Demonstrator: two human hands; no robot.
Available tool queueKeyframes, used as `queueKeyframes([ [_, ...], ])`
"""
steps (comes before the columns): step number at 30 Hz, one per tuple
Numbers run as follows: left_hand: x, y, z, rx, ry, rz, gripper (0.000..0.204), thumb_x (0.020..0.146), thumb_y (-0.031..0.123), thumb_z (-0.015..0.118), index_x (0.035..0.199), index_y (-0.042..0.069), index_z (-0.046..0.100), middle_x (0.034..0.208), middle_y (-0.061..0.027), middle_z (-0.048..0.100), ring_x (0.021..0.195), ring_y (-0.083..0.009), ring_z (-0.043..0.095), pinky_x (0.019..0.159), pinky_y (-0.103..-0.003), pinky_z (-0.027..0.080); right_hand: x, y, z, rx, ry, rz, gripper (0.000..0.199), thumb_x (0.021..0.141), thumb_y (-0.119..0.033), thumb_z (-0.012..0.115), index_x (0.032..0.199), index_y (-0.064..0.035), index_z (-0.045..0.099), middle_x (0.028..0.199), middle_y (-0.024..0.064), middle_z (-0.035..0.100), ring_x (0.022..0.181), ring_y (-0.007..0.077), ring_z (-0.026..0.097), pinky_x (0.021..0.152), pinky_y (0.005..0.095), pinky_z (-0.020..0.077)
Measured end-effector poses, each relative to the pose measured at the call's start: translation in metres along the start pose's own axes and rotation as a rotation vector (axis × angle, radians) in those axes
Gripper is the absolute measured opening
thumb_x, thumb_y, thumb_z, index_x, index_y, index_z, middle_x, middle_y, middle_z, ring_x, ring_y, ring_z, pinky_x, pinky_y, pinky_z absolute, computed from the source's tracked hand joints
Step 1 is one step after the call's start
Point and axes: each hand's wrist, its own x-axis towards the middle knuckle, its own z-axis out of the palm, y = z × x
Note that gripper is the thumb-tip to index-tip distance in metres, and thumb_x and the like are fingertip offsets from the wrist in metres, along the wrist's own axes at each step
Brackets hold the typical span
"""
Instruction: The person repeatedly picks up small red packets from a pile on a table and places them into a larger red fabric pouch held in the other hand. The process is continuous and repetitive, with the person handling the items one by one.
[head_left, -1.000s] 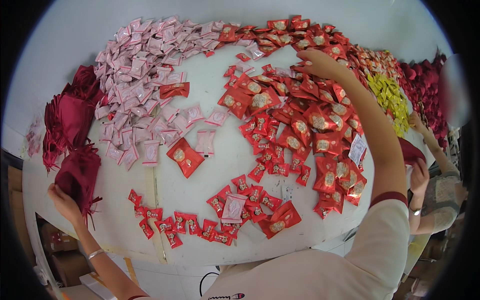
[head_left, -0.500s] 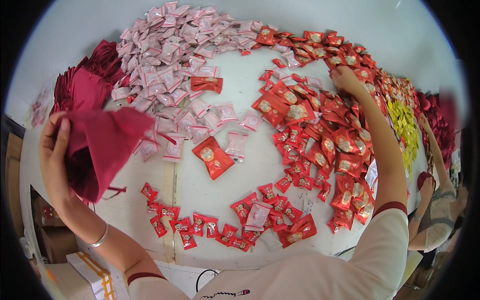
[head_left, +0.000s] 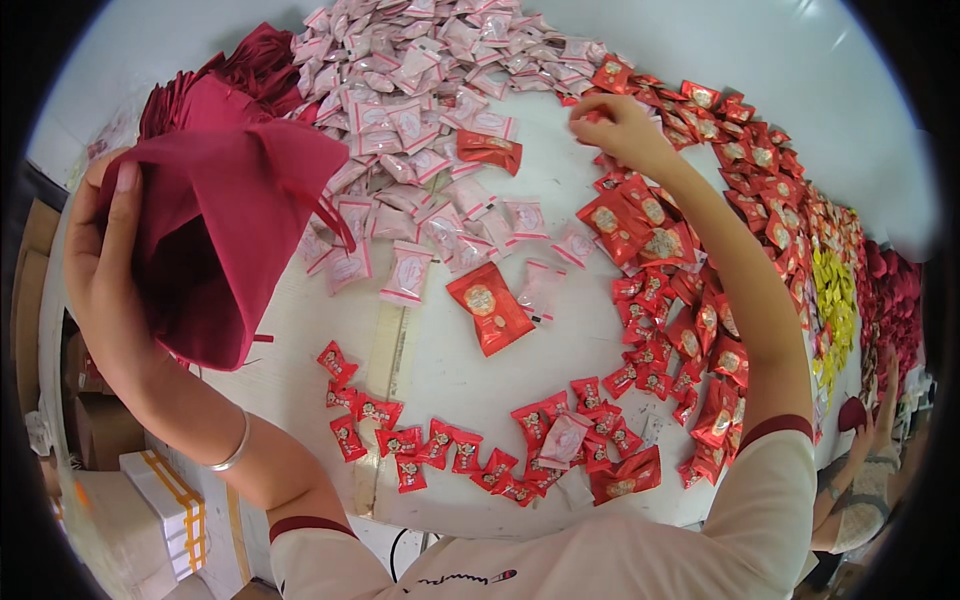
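Note:
A dark red cloth drawstring bag (head_left: pixel 250 200) hangs from my left hand (head_left: pixel 112 225), whose thumb and fingers pinch it by the rim. The bag's mouth gapes toward me and its inside is in shadow. Over the far middle of the table, my right hand (head_left: pixel 625 135) is closed, with a bit of red wrapper (head_left: pixel 593 117) showing at the fingertips. Most of that packet is hidden by the fingers. Below the hand lie large red packets (head_left: pixel 640 215); to its left is a heap of small pink-and-white packets (head_left: pixel 400 120).
More dark red bags (head_left: pixel 215 95) are stacked at the far left. Small red packets (head_left: pixel 440 445) lie in a curved row near the front edge. One large red packet (head_left: pixel 490 308) sits mid-table. Yellow packets (head_left: pixel 832 310) and a co-worker's arm (head_left: pixel 865 450) are at right.
My right hand has left the red packet pile and moved left, with red now showing in its fingers. The bag in my left hand has turned its mouth more toward me. The view has shifted.

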Motion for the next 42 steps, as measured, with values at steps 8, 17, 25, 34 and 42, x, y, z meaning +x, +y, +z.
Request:
queueKeyframes([
  [8, -0.003, 0.01, 0.008, 0.057, 0.067, 0.067, 0.021, 0.078, 0.016, 0.057, 0.092, 0.0, 0.057, 0.081, -0.0025, 0.057, 0.073, -0.0061, 0.05, 0.069, -0.016, 0.038, 0.109, 0.027, 0.067, -0.562, 0.064, -0.216, 0.045, 0.059, -0.035, 0.063, 0.087, 0.0002, 0.057, 0.078, 0.0126, 0.06, 0.07, 0.0244, 0.058, 0.062, 0.0332, 0.045],
  [17, -0.001, 0.006, 0.003, 0.158, 0.11, 0.147, 0.02, 0.077, 0.014, 0.056, 0.092, 0.001, 0.059, 0.081, -0.0028, 0.058, 0.071, -0.0062, 0.052, 0.068, -0.017, 0.039, 0.066, 0.032, 0.012, -0.381, 0.148, 0.04, 0.02, 0.069, -0.01, 0.049, 0.087, -0.0027, 0.043, 0.059, 0.0074, 0.048, 0.037, 0.0151, 0.045, 0.031, 0.0311, 0.037],
  [25, -0.015, 0.014, 0.024, 0.07, 0.035, 0.245, 0.016, 0.078, 0.015, 0.055, 0.087, 0.002, 0.055, 0.075, -0.0021, 0.056, 0.065, -0.0076, 0.051, 0.061, -0.018, 0.039, -0.047, 0.008, 0.012, 0.299, -0.219, 0.12, 0.04, 0.065, -0.027, 0.063, 0.096, -0.0047, 0.051, 0.063, -0.0002, 0.048, 0.048, 0.0048, 0.045, 0.041, 0.0161, 0.0346],
  [34, -0.024, 0.014, 0.014, 0.029, -0.045, 0.248, 0.012, 0.079, 0.014, 0.052, 0.078, 0.002, 0.055, 0.067, -0.0003, 0.055, 0.057, -0.0056, 0.049, 0.053, -0.016, 0.038, -0.118, -0.097, 0.133, 0.34, -0.538, -0.182, 0.021, 0.07, 0.001, 0.051, 0.09, -0.0065, 0.05, 0.078, 0.0016, 0.053, 0.057, 0.0039, 0.048, 0.041, 0.0169, 0.0394],
  [42, 0.004, 0.0, 0.013, 0.175, -0.015, 0.097, 0.027, 0.078, 0.02, 0.056, 0.099, 0.001, 0.055, 0.09, -0.0067, 0.058, 0.08, -0.0126, 0.054, 0.073, -0.023, 0.043, -0.072, -0.12, 0.249, -0.252, -0.259, -0.638, 0.041, 0.057, -0.016, 0.061, 0.093, 0.0006, 0.053, 0.086, 0.0171, 0.058, 0.083, 0.0293, 0.056, 0.071, 0.0391, 0.0454],
])
